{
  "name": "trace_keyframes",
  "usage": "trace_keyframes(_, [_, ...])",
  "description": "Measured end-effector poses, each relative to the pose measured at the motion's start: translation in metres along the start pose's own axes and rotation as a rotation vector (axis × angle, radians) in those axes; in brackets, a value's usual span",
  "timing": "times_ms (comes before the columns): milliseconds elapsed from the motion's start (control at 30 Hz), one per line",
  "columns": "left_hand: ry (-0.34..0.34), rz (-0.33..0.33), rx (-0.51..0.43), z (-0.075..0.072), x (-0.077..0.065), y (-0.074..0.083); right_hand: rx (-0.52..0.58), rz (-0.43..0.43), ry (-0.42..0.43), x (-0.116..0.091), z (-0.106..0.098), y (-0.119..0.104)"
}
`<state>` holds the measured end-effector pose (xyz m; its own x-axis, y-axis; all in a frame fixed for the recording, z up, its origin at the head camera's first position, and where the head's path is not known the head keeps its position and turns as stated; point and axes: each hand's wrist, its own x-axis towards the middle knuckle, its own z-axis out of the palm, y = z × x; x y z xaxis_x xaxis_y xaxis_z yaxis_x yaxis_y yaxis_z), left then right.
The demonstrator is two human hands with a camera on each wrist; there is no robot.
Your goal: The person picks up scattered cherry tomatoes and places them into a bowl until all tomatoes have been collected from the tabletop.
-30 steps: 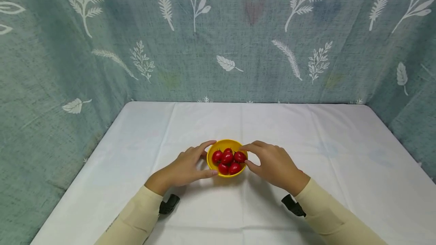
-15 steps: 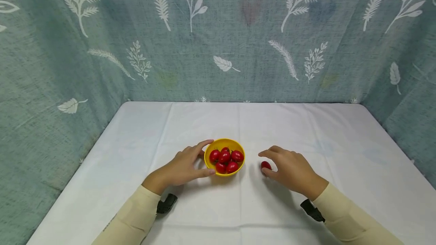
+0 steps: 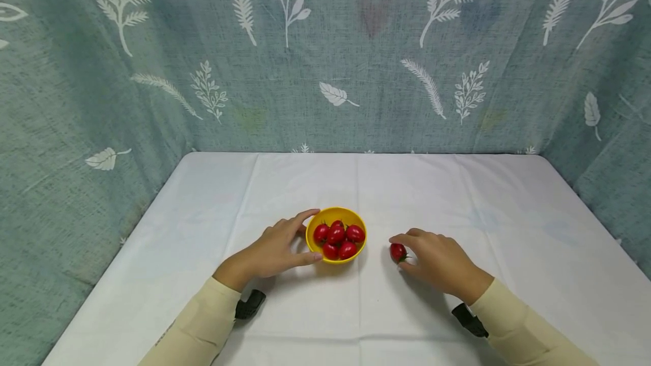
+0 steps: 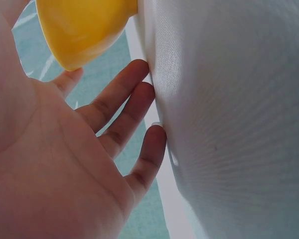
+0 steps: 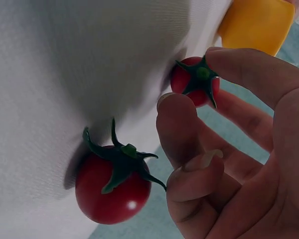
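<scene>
A small yellow bowl (image 3: 329,217) with several red cherry tomatoes (image 3: 335,235) in it stands on the white cloth. My left hand (image 3: 274,250) holds this bowl from its left side, thumb at the near rim and index finger at the far rim. In the left wrist view its other fingers spread below the bowl (image 4: 89,32), tips at the cloth. To the right, my right hand (image 3: 437,258) pinches a cherry tomato (image 3: 397,252) between thumb and finger at the cloth. Another cherry tomato (image 5: 113,189) with a green stem top lies beside the curled fingers, hidden in the head view.
White cloth (image 3: 305,321) covers the table, with a few creases. Behind and at both sides hangs a grey-green curtain (image 3: 285,117) with white leaf prints, meeting the table's back edge.
My right hand has moved right, from the bowl's rim to the cherry tomato on the cloth, and its fingers have come together on it. The left hand stays at the bowl.
</scene>
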<state>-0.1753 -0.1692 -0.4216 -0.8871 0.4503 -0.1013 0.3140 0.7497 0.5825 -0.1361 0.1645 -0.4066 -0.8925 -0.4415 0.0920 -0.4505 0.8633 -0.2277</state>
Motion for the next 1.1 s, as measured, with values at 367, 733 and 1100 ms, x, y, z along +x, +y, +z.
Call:
trace_keyframes(367, [0.001, -0.019, 0.016, 0.000, -0.003, -0.004, 0.008, 0.007, -0.014, 0.004, 0.008, -0.003])
trace_keyframes(733, [-0.004, -0.003, 0.003, 0.001, 0.000, 0.001, -0.017, -0.023, 0.037, 0.005, 0.003, -0.003])
trace_keyframes(1100, [-0.004, -0.007, 0.002, -0.001, 0.001, 0.004, -0.017, -0.107, 0.147, 0.015, -0.012, -0.020])
